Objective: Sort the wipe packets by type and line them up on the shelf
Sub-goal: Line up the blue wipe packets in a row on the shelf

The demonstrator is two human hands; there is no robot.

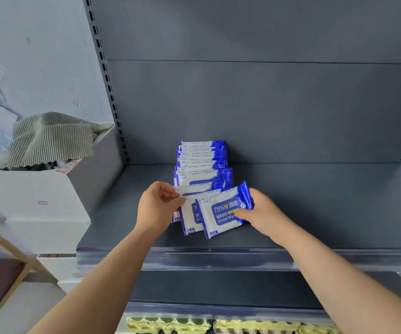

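While overlap hides most labels, left hand (159,205) pinching second packet (190,222), right hand (264,214) gripping front packet (221,214).

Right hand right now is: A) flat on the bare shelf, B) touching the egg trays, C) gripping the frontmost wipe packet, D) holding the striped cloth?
C: the right hand grips the right end of the frontmost wipe packet, held tilted over the shelf, while the left hand pinches the packets behind it.

Head-worn view, downward, near shelf (315,208)
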